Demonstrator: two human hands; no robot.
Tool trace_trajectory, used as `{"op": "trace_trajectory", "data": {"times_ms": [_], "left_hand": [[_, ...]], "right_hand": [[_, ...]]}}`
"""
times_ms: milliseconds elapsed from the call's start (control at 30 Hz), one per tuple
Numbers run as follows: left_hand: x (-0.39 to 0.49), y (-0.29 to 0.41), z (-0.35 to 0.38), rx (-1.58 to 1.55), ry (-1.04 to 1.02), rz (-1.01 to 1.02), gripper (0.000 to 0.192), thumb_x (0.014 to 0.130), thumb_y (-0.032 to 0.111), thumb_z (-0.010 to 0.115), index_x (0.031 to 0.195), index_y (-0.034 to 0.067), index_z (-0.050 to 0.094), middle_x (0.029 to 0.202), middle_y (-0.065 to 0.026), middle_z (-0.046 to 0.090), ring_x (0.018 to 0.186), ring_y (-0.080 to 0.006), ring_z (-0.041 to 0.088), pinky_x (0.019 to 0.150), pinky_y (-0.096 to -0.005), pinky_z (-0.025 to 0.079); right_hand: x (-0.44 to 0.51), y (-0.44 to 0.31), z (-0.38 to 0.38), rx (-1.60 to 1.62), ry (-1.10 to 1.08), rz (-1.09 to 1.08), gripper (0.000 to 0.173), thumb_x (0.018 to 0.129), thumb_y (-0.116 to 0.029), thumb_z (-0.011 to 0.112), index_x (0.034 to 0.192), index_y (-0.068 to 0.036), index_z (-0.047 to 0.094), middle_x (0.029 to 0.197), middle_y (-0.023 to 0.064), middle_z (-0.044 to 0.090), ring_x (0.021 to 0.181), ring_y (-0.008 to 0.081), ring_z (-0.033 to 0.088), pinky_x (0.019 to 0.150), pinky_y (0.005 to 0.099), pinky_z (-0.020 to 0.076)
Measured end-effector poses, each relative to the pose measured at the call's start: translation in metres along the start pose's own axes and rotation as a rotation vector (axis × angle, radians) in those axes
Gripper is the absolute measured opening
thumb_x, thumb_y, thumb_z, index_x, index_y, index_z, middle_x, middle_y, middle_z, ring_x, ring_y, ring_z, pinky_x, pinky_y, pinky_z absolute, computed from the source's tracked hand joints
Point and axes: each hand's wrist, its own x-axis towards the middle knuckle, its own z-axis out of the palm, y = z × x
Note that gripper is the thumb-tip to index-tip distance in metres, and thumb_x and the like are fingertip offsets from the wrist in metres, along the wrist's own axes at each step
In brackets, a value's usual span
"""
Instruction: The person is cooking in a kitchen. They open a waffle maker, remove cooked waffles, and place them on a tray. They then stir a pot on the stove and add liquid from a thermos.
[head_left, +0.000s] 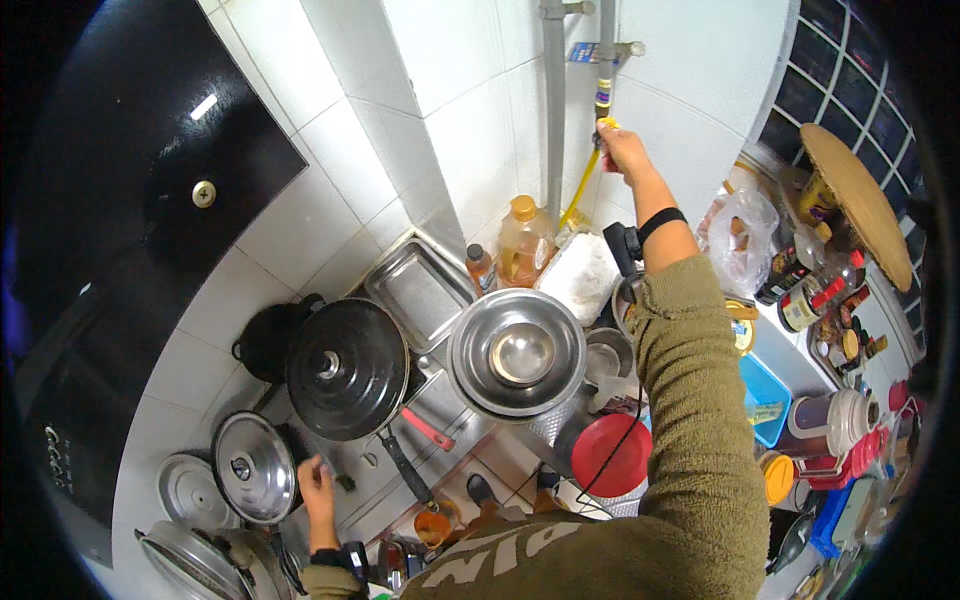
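Observation:
My right hand (624, 154) reaches up to the grey wall pipe (606, 45), its fingers closed at a yellow valve handle (609, 122). A yellow gas hose (581, 187) runs down from there behind the bottles. My left hand (318, 484) hovers low over the stove, beside a pot with a steel lid (253, 466); its fingers are curled, and whether they hold anything is not clear. Between the hands stands a wok or pan with a black lid (349, 369), its black handle (406, 469) pointing towards me. A red-handled utensil (427, 429) lies beside the pan.
Nested steel bowls (517, 352) and a rectangular steel tray (420, 292) stand ahead. Behind them are a large plastic bottle (525, 244) and a white block-like package (581, 277). A red basin (612, 455), sauce bottles (806, 304) and a blue tray (765, 397) are at the right. A black range hood (150, 150) fills the upper left.

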Motion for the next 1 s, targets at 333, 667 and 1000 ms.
{"op": "trace_trajectory", "data": {"times_ms": [333, 667, 1000], "left_hand": [[-0.138, -0.043, -0.014, 0.036, -0.011, -0.439, 0.028, 0.092, 0.023, 0.061, 0.103, -0.003, 0.064, 0.093, -0.0141, 0.068, 0.087, -0.0191, 0.065, 0.078, -0.0310, 0.050], [-0.056, -0.064, 0.038, 0.366, -0.340, -0.467, 0.035, 0.092, 0.037, 0.053, 0.096, 0.004, 0.066, 0.087, -0.0200, 0.068, 0.083, -0.0378, 0.065, 0.075, -0.0444, 0.051], [0.020, -0.137, 0.104, 0.436, -0.765, -0.349, 0.047, 0.092, 0.047, 0.050, 0.085, 0.003, 0.064, 0.077, -0.0138, 0.067, 0.063, -0.0312, 0.062, 0.055, -0.0425, 0.048]], "right_hand": [[0.031, -0.001, -0.023, -1.150, 0.144, -0.537, 0.029, 0.091, -0.034, 0.057, 0.109, -0.012, 0.061, 0.103, 0.0118, 0.068, 0.097, 0.0312, 0.064, 0.077, 0.0449, 0.0495], [-0.063, -0.038, -0.027, -1.197, 0.034, -0.519, 0.043, 0.093, -0.049, 0.051, 0.097, -0.007, 0.060, 0.076, 0.0096, 0.063, 0.069, 0.0226, 0.061, 0.061, 0.0369, 0.0465], [-0.360, -0.071, -0.151, -0.397, 0.113, -0.403, 0.021, 0.094, -0.030, 0.057, 0.092, -0.009, 0.060, 0.069, -0.0065, 0.047, 0.059, 0.0043, 0.043, 0.054, 0.0188, 0.0344]]}}
